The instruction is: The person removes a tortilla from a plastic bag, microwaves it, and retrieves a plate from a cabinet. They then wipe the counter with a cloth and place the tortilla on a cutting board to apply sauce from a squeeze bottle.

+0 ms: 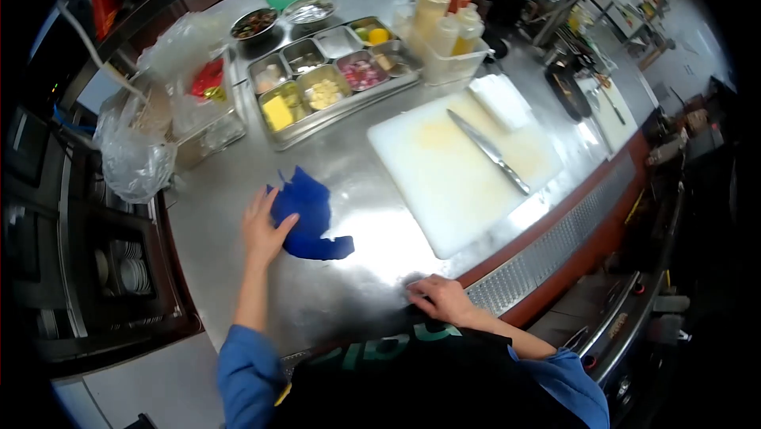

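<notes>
On a steel counter (206, 215), a blue cloth-like item (307, 205) is overlapped by a spread, open left hand (263, 229), the half-curled right hand's (445, 299) grip unclear, and could be bunched by uneven dragging.

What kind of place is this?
It looks like a kitchen, probably a restaurant's. A knife lies on a white cutting board, small metal pans sit together, some with food in them, and squeeze bottles stand in a white tub.
</notes>
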### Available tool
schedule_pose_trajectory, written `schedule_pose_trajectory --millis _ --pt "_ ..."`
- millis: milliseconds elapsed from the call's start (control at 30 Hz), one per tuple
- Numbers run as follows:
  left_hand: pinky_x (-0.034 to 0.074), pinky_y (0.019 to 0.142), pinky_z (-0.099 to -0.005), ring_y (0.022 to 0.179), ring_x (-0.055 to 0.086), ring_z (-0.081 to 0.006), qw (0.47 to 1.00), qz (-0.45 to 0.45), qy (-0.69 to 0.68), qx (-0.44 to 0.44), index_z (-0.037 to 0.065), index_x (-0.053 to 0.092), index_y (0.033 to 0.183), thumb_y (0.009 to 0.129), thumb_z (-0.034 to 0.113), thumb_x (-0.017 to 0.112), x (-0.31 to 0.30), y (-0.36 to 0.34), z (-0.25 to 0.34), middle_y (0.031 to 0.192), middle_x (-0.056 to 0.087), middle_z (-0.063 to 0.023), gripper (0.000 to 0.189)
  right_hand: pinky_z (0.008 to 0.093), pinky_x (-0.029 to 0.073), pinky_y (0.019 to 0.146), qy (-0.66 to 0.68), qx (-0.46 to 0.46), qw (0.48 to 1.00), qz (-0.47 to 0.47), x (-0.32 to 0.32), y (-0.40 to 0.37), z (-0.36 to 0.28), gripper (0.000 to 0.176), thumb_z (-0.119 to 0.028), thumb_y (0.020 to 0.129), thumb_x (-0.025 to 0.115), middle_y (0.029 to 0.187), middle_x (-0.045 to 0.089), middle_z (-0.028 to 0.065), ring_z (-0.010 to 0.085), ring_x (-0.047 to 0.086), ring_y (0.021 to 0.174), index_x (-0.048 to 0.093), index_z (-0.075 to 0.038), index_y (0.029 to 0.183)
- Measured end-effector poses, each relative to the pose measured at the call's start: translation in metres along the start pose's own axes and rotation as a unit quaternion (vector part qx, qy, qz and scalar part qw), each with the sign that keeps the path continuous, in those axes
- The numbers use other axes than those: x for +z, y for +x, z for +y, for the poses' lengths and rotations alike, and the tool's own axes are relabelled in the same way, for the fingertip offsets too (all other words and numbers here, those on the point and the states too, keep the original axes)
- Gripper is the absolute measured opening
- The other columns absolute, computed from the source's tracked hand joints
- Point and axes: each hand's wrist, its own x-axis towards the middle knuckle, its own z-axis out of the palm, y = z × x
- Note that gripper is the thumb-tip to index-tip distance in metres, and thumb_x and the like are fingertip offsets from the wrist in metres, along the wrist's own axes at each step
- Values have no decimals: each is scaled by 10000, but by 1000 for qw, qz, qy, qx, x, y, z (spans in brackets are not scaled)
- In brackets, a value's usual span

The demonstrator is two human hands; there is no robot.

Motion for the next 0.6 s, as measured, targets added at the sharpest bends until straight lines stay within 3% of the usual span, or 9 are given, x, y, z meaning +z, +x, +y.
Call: schedule_pose_trajectory --millis 67,100,133,200,367,400,433,500,600 --pt "215 1038 -526 1295 295 -338 985 -6 167 -33 86 509 1240 716 476 655 101 -16 -22 1383 370 -147 669 386 511 729 53 2 998 -25 -32 -2 -21 201 -238 836 594 912 629 118 302 607 855 608 -87 968" --pt "182 1024 -586 1321 242 -338 979 17 198 -33 106 499 1254 692 524 643 102 -23 12 1421 313 -135 715 391 512 734 55 -23 998 -6 -26 -9 -7 222 -256 838 591 932 624 116 300 603 886 592 -92 987" --pt "185 1030 -572 1316 261 -326 985 51 159 -50 108 518 1235 683 508 656 116 -32 16 1414 332 -122 695 397 510 736 1 -3 997 -83 -31 -11 3 233 -261 847 578 963 615 125 306 595 918 580 -87 1001" --pt "195 1025 -566 1308 284 -309 973 77 204 -81 115 543 1208 736 473 625 132 -50 21 1403 359 -88 598 405 503 751 23 16 995 -94 -85 -18 -7 231 -251 848 572 981 609 128 313 588 923 577 -82 1006" --pt "224 1013 -536 1289 305 -304 935 144 257 -198 103 528 1231 806 471 576 153 -94 34 1401 364 -87 564 407 491 760 71 12 996 -47 -155 -60 43 218 -231 836 577 955 613 123 311 587 901 579 -79 993" --pt "224 1013 -536 1289 305 -304 937 146 258 -188 103 528 1231 806 471 576 159 -97 50 1401 364 -87 564 408 489 752 70 15 997 -37 -165 -70 53 208 -221 830 580 933 617 118 312 587 889 581 -79 981" --pt "224 1011 -542 1286 306 -315 927 148 266 -219 82 519 1235 803 480 578 160 -105 74 1397 364 -104 591 408 489 752 75 18 997 -28 -150 -78 83 208 -221 830 580 933 617 118 312 587 889 581 -79 981" --pt "224 1009 -547 1282 306 -325 918 145 275 -248 60 510 1238 799 490 580 168 -121 112 1393 364 -121 618 410 488 714 6 43 992 121 -98 -100 155 190 -218 820 589 877 620 123 314 590 860 592 -72 941" --pt "222 1007 -556 1278 305 -345 919 114 287 -247 26 499 1232 794 499 583 182 -125 149 1389 358 -152 651 411 486 684 -30 97 988 114 -91 -132 185 186 -226 814 598 837 618 137 318 596 810 600 -62 902"
